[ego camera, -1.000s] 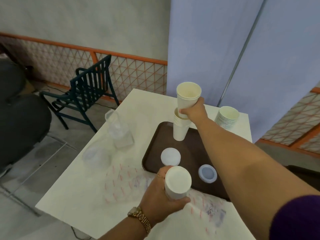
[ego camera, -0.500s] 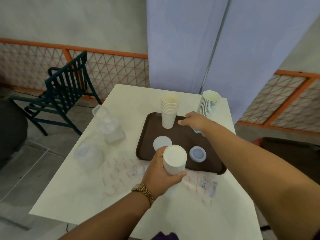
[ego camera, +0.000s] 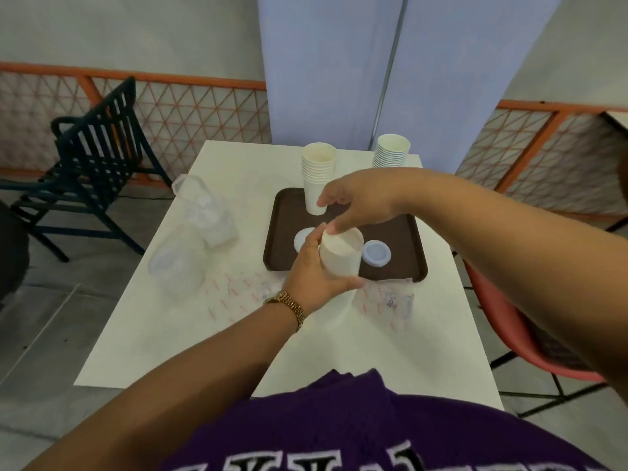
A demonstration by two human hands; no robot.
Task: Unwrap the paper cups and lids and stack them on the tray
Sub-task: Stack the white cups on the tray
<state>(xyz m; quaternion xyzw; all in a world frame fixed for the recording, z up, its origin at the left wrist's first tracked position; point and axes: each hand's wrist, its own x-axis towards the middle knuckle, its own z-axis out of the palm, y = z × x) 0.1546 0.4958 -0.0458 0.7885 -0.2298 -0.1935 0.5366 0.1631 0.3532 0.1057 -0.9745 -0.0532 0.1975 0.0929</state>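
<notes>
My left hand [ego camera: 311, 278] grips a stack of white paper cups [ego camera: 339, 263] held over the tray's near edge, its open end facing away from me. My right hand [ego camera: 360, 198] hovers just above that open end, fingers curled down at its rim; whether they hold the top cup I cannot tell. On the dark brown tray [ego camera: 401, 232] a stack of upright cups [ego camera: 317, 178] stands at the far left. Two white lids [ego camera: 376, 253] [ego camera: 302, 237] lie flat on the tray. Another cup stack [ego camera: 390, 154] stands on the table behind the tray.
Clear plastic wrappers [ego camera: 200, 229] lie on the white table [ego camera: 163, 317] left of the tray, and a printed wrapper [ego camera: 390, 300] lies by its near edge. A dark slatted chair [ego camera: 91, 158] stands at the left, a red chair [ego camera: 509, 334] at the right.
My right hand left the stack on the tray and came back to the open end of the stack in my left hand. My view tilted down.
</notes>
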